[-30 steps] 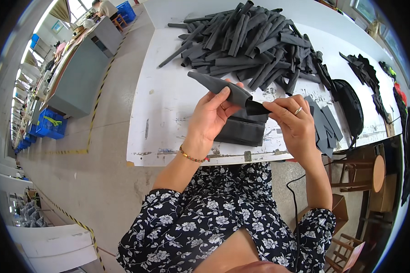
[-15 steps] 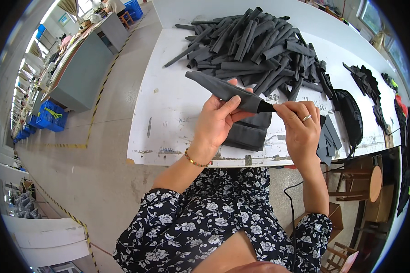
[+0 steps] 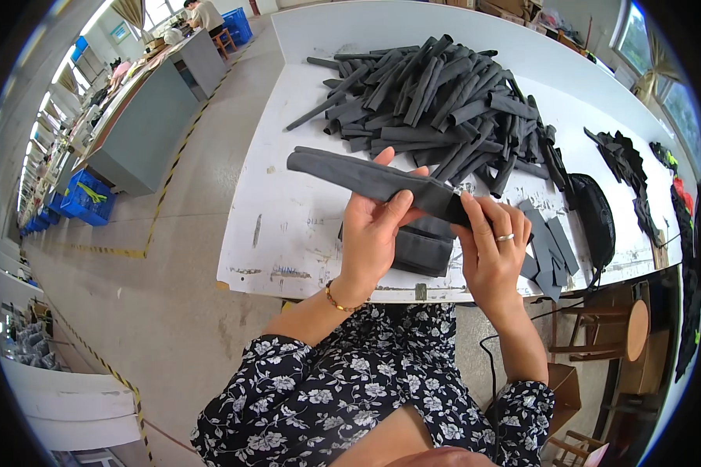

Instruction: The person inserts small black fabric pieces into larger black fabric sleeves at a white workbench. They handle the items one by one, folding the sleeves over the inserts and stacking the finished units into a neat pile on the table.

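Observation:
A long dark grey fabric tube (image 3: 339,172) stretches between my two hands above the near part of the white table. My left hand (image 3: 378,226) grips it near the middle, thumb on top and fingers behind. At its right end, my right hand (image 3: 491,245) pinches the tube between thumb and fingers; the fingers cover part of that end. Under the hands lie flat, folded dark grey fabric pieces (image 3: 422,253), partly hidden by my left hand. Beyond, a large heap of similar grey tubes (image 3: 424,97) is piled on the table.
Flat dark grey cut pieces (image 3: 551,249) and a black mesh-like bag (image 3: 592,210) lie to the right on the white table (image 3: 249,226). Black straps (image 3: 627,156) are farther right. A wooden stool (image 3: 637,330) stands below the table's right side. A black cable hangs near my right arm.
The tube's left end has dropped and moved left. My right hand has shifted slightly down and now holds the tube's right end, where a narrow black part showed before.

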